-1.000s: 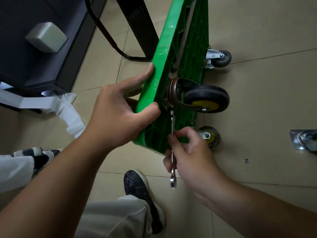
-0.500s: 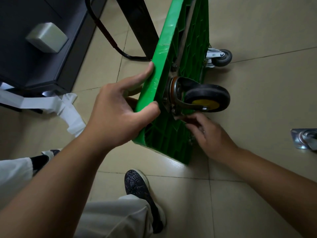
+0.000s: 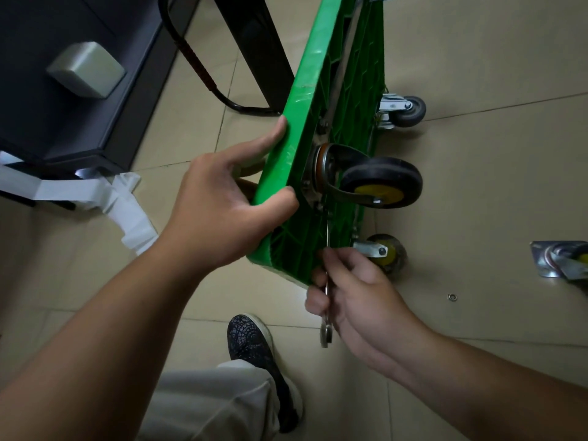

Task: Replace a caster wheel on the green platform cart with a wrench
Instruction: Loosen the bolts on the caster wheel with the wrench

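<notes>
Beneath the caster wheel (image 3: 381, 181) of the green cart (image 3: 313, 100), the right hand (image 3: 359, 300) grips the wrench (image 3: 325, 333); the left hand (image 3: 216, 214) clasps the cart's near edge, with tiled floor (image 3: 493, 192) to the cart's right.

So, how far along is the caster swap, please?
A loose caster and washer lie on the floor, so one seems removed. A black caster sits on the tipped cart; the left hand grips the cart, the right hand holds the wrench at its plate. Tightening likely remains, then righting the cart.
</notes>
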